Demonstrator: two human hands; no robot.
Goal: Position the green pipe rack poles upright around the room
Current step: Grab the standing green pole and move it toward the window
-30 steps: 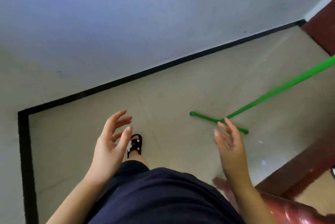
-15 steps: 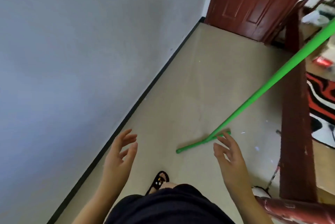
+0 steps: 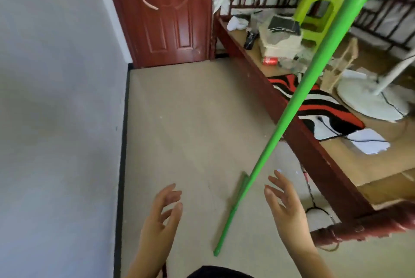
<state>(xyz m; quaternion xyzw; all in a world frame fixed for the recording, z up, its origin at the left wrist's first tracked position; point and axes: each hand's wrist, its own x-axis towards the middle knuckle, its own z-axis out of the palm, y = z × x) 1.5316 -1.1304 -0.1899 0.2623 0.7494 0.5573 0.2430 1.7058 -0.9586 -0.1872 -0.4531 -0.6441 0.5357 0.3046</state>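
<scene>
A green rack pole (image 3: 314, 71) stands on the beige floor on its green crossbar foot (image 3: 231, 212) and rises toward the top right, out of frame. Nothing holds it. My left hand (image 3: 161, 214) is raised left of the foot, fingers spread and empty. My right hand (image 3: 286, 205) is raised just right of the pole's lower end, fingers apart, not touching it.
A grey wall (image 3: 56, 98) with black skirting runs along the left. A red-brown door (image 3: 166, 12) closes the far end. A dark red bed frame (image 3: 298, 133) borders the right, with a lime stool (image 3: 318, 5), fan base (image 3: 368, 102), rug, boxes and a cable behind it.
My view has swung right, from the wall corner toward the door and bed. The pole's foot now points toward me. Both hands stay raised and empty.
</scene>
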